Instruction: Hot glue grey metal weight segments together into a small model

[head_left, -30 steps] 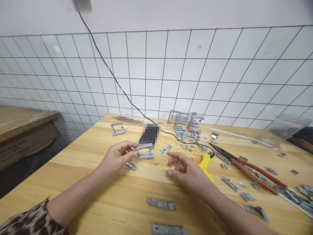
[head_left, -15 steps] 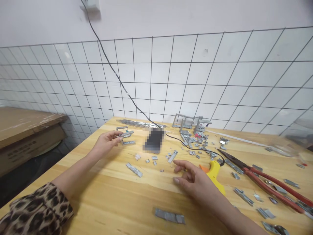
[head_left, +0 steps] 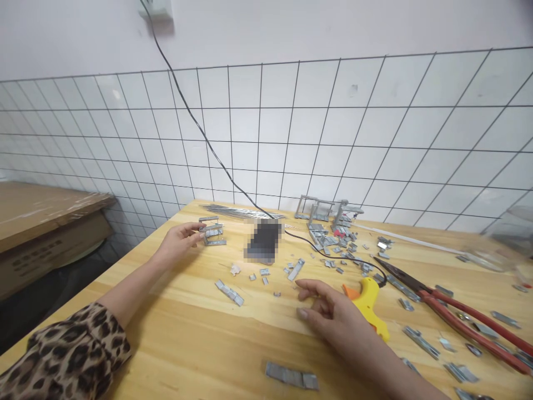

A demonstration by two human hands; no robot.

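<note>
My left hand (head_left: 182,242) pinches a small grey metal frame (head_left: 214,232) at the far left of the wooden table (head_left: 187,322). The frame rests on or just over the tabletop; I cannot tell which. Over the middle right, my right hand (head_left: 327,308) is half curled with fingers apart and nothing in it. Beside that hand lies a yellow glue gun (head_left: 370,305) with an orange trigger. A short metal strip (head_left: 296,269) lies just beyond its fingertips. Two more strips lie nearby, one left of centre (head_left: 229,292) and another at the front (head_left: 292,376).
Red-handled pliers (head_left: 453,314) lie at the right among scattered metal bits. Small metal structures (head_left: 328,216) stand at the back, near a bundle of thin rods (head_left: 237,210). A black cable (head_left: 208,147) crosses to the glue gun, past a blurred dark object (head_left: 264,239). A cardboard box (head_left: 50,239) is at left.
The metal frame in my left hand has been lowered slightly and turned beside the table. My right hand has barely moved. The whole view has shifted a little.
</note>
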